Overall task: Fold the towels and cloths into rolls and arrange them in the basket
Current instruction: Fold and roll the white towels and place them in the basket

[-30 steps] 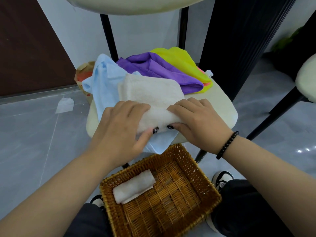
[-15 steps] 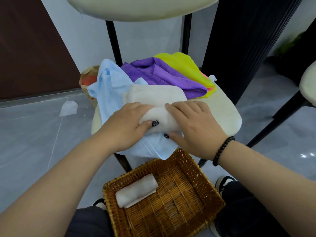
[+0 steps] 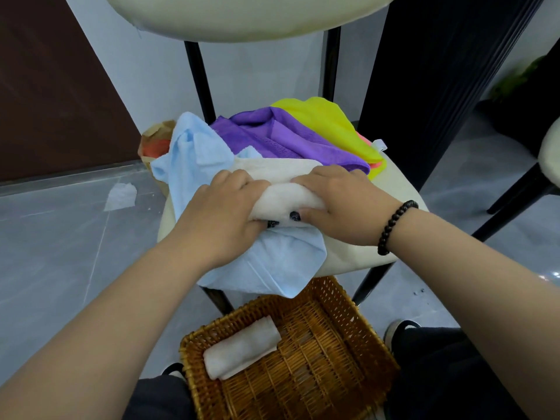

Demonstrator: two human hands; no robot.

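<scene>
Fluffy white towel (image 3: 285,189), half-rolled under hands

head cam only | worn on head, looks forward and down, wide-angle | close over hands (image 3: 272,213) on stool (image 3: 394,189) | basket (image 3: 342,292) at bottom, near lap | floor, wall at edges | no second view

basket (image 3: 348,301) right part open, rolled towel (image 3: 241,348) fills left
</scene>
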